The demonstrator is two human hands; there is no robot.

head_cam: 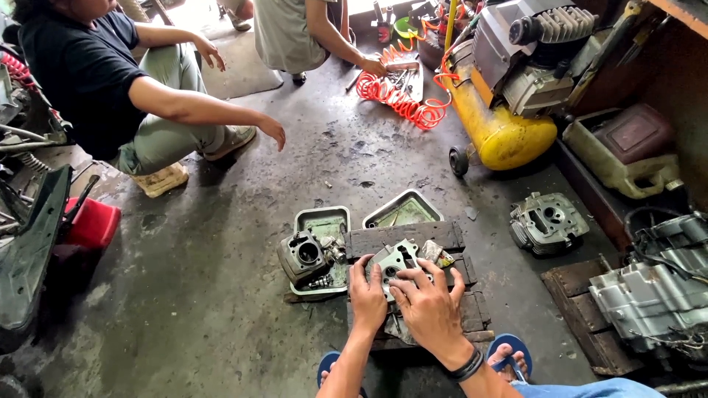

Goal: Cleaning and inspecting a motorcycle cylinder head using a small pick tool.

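Down low, both hands on the job: the left hand lies flat over the near-left side of the cylinder head, fingers spread and pressing rather than closed around it, and the right hand covers the near-right side, fingers fanned out across the top, a dark band on its wrist. The head, grey metal with round ports showing, sits on a dark wooden block set on the stained concrete floor. Just left of the block there's a cylinder with a big round bore, lying in a shallow metal tray; a second tray is tilted just behind the block. Over on the right, well apart, another engine part rests on the floor, and a larger engine case sits on a plank at the far right edge. Behind that, a yellow compressor with an orange coiled hose trailing off to its left. A seated person in a dark shirt is at upper left, one hand hanging over the floor, and a second person crouches at the top by the hose. A red container stands at the left, and blue sandals show at the bottom
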